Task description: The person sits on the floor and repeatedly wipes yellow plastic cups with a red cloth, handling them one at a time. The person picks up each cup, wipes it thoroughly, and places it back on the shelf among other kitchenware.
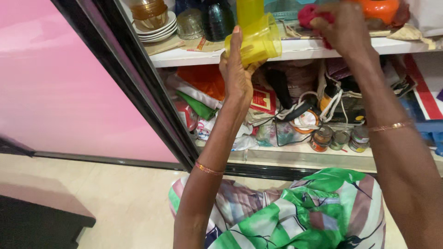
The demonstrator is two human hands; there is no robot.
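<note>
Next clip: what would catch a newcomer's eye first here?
First the yellow plastic cup, tilted on its side in the left hand in front of the white upper shelf. Next, the right hand grips a red cloth up at that shelf. Left of both stands a big pink sliding door, and the lower shelf is crowded with bags, cords and small tins.
</note>
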